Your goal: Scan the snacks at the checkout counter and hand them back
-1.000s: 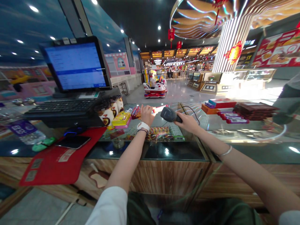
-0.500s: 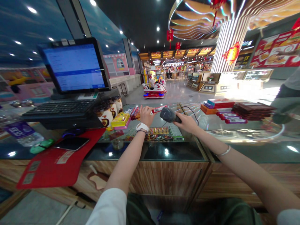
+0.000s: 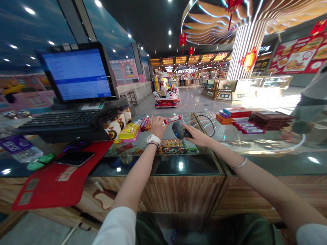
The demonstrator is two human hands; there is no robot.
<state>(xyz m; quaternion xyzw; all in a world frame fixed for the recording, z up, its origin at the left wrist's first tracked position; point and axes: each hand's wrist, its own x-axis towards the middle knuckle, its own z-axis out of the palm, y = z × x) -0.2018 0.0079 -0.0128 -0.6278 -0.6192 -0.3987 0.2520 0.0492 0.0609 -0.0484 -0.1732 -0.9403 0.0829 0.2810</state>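
Observation:
My left hand point(image 3: 157, 125) is closed on a slim red packet point(image 3: 172, 119) with a white label, held a little above the glass counter point(image 3: 230, 160). My right hand point(image 3: 196, 136) grips a dark handheld barcode scanner point(image 3: 178, 130), its head just below the packet and its black cable point(image 3: 204, 119) looping behind. A white watch sits on my left wrist and a thin bracelet on my right forearm.
A till screen point(image 3: 76, 73), keyboard point(image 3: 58, 119), snack cups point(image 3: 112, 126) and a yellow packet point(image 3: 129, 130) stand at the left. A red mat point(image 3: 51, 183) carries a phone point(image 3: 74, 158). Stacked boxes point(image 3: 255, 119) lie at the right, near a person's sleeve point(image 3: 311, 105).
The scanner has dropped lower and tilted under the packet. The red packet has stayed raised in my left hand and shifted slightly right.

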